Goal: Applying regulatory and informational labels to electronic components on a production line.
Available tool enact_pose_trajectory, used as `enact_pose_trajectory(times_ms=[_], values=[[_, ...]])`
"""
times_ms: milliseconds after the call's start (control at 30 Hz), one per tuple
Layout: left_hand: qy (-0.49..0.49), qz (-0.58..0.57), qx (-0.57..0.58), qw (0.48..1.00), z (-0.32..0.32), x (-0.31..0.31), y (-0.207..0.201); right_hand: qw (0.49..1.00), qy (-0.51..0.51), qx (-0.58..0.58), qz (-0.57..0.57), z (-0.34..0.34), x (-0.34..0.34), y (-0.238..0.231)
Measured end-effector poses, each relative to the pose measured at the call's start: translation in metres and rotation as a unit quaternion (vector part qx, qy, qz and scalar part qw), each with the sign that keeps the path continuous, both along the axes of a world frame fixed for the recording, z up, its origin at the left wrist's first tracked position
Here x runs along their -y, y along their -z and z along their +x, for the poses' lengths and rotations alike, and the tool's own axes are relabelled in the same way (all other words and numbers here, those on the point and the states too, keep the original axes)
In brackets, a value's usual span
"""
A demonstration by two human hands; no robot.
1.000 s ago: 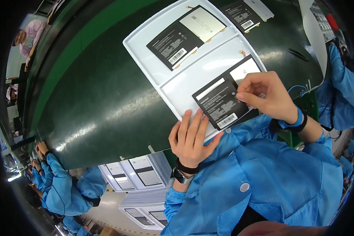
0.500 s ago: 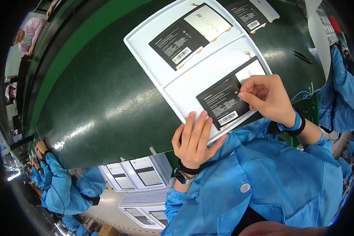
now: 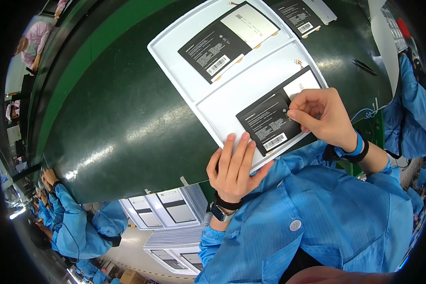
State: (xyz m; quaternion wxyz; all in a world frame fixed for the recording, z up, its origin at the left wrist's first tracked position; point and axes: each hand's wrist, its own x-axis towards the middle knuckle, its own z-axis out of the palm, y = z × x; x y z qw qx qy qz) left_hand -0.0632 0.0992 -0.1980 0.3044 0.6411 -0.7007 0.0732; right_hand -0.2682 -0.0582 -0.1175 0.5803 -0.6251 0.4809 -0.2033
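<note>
A white two-part tray [image 3: 208,100] lies on the green table in front of me. In its near compartment is a flat battery pack [image 3: 265,122] with a black printed label, a barcode and a pale end. My left hand [image 3: 233,170] rests over the tray's near left corner, fingers stretched out, their tips beside the pack. Thumb and forefinger of my right hand [image 3: 319,116] are pinched together at the label's right part; anything between them is too small to make out. A second flat battery pack [image 3: 213,49] lies in the far compartment. Short wires show at both packs' far ends.
More flat packs [image 3: 296,19] lie beyond the tray. Black tweezers [image 3: 364,67] rest on the green table [image 3: 123,118] at the right. Below its near edge stand stacked white trays [image 3: 175,236] with packs. Co-workers in blue [image 3: 78,222] are at left and right.
The tray has shifted very slightly. Both hands stay almost where they were, the right still pinched at the label.
</note>
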Motion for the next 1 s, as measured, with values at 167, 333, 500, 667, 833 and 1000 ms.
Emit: enact_pose_trajectory(times_ms=[167,333,500,667,833,1000], values=[[0.002,0.007,0.002,1.0,-0.001,0.0,0.0,1.0,0.006,-0.007,-0.011,-0.001,0.0,0.002],[0.002,0.009,-0.003,1.0,0.0,-0.001,-0.002,1.0,0.005,-0.009,-0.025,-0.001,-0.002,0.003],[0.004,0.008,-0.007,1.0,0.0,0.001,-0.002,1.0,0.014,-0.01,-0.018,0.0,-0.001,0.003],[0.003,0.016,-0.008,1.0,0.0,0.0,-0.003,0.999,0.013,-0.016,-0.025,0.002,-0.002,0.002],[0.006,0.044,0.016,0.999,-0.002,0.0,-0.01,0.999,0.007,-0.023,-0.045,0.0,-0.002,0.005],[0.009,0.045,0.003,0.999,-0.006,-0.004,-0.018,0.997,-0.001,-0.03,-0.066,0.002,-0.001,0.001]])
